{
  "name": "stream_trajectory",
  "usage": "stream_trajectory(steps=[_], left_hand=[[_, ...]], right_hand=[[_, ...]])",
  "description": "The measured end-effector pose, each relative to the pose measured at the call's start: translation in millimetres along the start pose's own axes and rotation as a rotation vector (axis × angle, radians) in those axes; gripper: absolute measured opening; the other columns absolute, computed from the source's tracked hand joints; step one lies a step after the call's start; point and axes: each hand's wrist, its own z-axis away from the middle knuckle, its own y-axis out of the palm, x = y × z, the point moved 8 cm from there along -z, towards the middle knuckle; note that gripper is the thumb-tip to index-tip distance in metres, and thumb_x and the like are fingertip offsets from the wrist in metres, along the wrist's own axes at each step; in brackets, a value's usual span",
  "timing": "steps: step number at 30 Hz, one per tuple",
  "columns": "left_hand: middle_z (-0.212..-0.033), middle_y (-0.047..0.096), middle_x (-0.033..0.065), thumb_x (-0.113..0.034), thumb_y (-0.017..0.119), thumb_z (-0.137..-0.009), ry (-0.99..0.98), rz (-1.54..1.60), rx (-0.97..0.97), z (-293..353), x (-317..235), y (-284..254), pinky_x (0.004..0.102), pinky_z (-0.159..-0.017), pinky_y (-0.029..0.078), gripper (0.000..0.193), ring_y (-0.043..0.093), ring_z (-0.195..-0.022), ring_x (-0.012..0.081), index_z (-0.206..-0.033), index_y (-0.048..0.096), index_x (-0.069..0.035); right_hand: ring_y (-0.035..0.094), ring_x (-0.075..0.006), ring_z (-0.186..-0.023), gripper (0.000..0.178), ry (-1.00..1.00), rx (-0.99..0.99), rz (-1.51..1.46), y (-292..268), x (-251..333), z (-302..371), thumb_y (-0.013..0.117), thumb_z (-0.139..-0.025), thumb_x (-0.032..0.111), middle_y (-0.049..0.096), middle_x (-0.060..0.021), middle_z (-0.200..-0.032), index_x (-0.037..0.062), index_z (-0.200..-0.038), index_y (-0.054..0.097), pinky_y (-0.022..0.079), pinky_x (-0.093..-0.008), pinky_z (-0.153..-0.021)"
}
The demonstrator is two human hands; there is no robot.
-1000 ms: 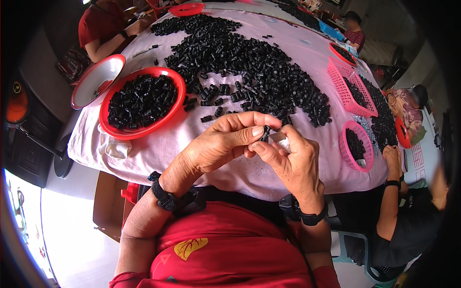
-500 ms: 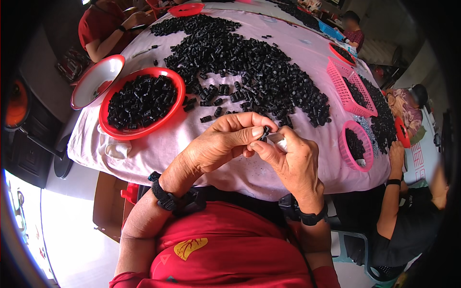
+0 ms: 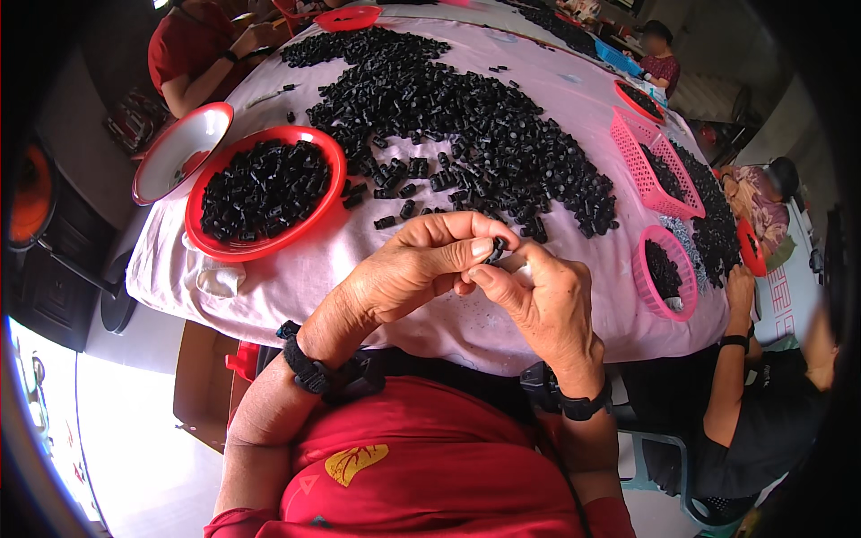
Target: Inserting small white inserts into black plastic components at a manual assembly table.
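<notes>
My left hand (image 3: 408, 269) pinches a small black cylindrical part (image 3: 495, 249) between thumb and fingers, over the near edge of the table. Close against it, my right hand (image 3: 549, 300) is closed on a small flat tool with a white grip (image 3: 514, 264), mostly covered by the fingers. The two hands meet at the black part, and the tool's tip is hidden there. Just beyond them spreads a large heap of similar black parts (image 3: 448, 117). To the left, a red basin (image 3: 336, 193) is filled with the same kind of parts.
A white bowl with a red rim (image 3: 170, 148) stands beside the basin on the pink cloth (image 3: 287, 287). At the right are a pink rectangular basket (image 3: 628, 148) and a pink round basket (image 3: 691, 278), both holding black parts. Other people sit around the table; one person's forearm (image 3: 731, 377) is near right.
My right hand has shifted and turned slightly inward at the black part, so less of the flat tool shows. My left hand stays in place.
</notes>
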Motion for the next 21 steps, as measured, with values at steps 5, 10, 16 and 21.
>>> stream_trajectory(steps=[5, 10, 16, 21], left_hand=[[-0.095, 0.062, -0.0005, -0.023, 0.062, -0.091, -0.019, 0.04, -0.01, 2, 0, 0, 0.0215, -0.066, 0.043, 0.03, 0.055, -0.077, 0.0059, -0.113, 0.06, -0.003], [-0.081, 0.057, -0.0035, -0.022, 0.061, -0.092, 0.002, 0.082, 0.002, 1, -2, 2, 0.0177, -0.061, 0.041, 0.031, 0.05, -0.068, 0.0033, -0.117, 0.058, -0.005], [-0.089, 0.059, -0.0027, -0.019, 0.062, -0.09, -0.001, 0.13, 0.039, 3, -3, 3, 0.0205, -0.063, 0.042, 0.031, 0.053, -0.074, 0.0058, -0.116, 0.058, -0.002], [-0.084, 0.059, -0.0022, -0.021, 0.061, -0.092, 0.009, 0.123, 0.017, 2, -4, 5, 0.0184, -0.062, 0.041, 0.03, 0.051, -0.07, 0.0039, -0.116, 0.058, -0.004]], right_hand=[[0.066, -0.0217, -0.055, 0.039, -0.036, -0.032, -0.095, -1, 3, 0, 0.072, -0.08, 0.04, 0.066, -0.0091, -0.065, 0.0035, -0.08, 0.06, 0.049, -0.0314, -0.047], [0.066, -0.0214, -0.055, 0.048, 0.018, -0.005, 0.023, -6, 2, -2, 0.074, -0.074, 0.048, 0.064, -0.0091, -0.062, 0.0036, -0.078, 0.058, 0.05, -0.0311, -0.047], [0.066, -0.0209, -0.055, 0.052, 0.012, -0.008, 0.052, -5, 2, -2, 0.073, -0.073, 0.052, 0.063, -0.0094, -0.062, 0.0034, -0.078, 0.057, 0.051, -0.0302, -0.047], [0.066, -0.021, -0.056, 0.052, 0.013, -0.029, 0.005, -7, 4, -2, 0.074, -0.073, 0.052, 0.063, -0.0095, -0.062, 0.0026, -0.079, 0.057, 0.052, -0.0302, -0.048]])
